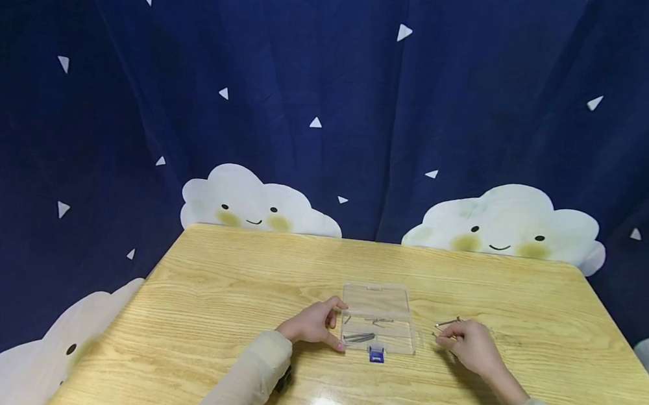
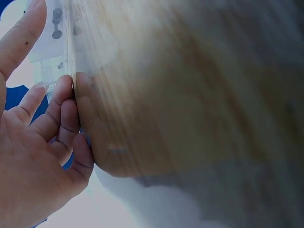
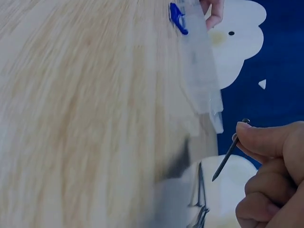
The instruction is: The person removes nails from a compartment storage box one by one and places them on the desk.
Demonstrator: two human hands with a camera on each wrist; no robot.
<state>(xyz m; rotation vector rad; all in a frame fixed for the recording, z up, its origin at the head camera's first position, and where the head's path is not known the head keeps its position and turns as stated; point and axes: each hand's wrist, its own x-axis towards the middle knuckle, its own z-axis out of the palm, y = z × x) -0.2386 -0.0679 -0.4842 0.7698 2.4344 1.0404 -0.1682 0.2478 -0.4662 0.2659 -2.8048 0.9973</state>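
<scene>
A clear plastic compartment box [image 1: 400,345] lies with its lid [image 1: 377,295] laid back and a blue latch [image 1: 377,355] at the front. My left hand [image 1: 313,323] holds the box's left side, thumb at the front corner and index finger toward the back. Several nails [image 1: 360,337] lie together in the front compartment; a few more [image 1: 380,321] are scattered in the rear one. Right of the box, my right hand [image 1: 471,347] pinches a dark nail [image 3: 225,156] between thumb and index finger, its point angled down and head up by the fingertips.
Loose nails [image 3: 201,183] lie on the wooden table [image 1: 224,264] beside my right hand. A dark blue curtain [image 1: 291,62] with white triangles and smiling clouds hangs behind the table's far edge. Light glares off the tabletop in front of the box.
</scene>
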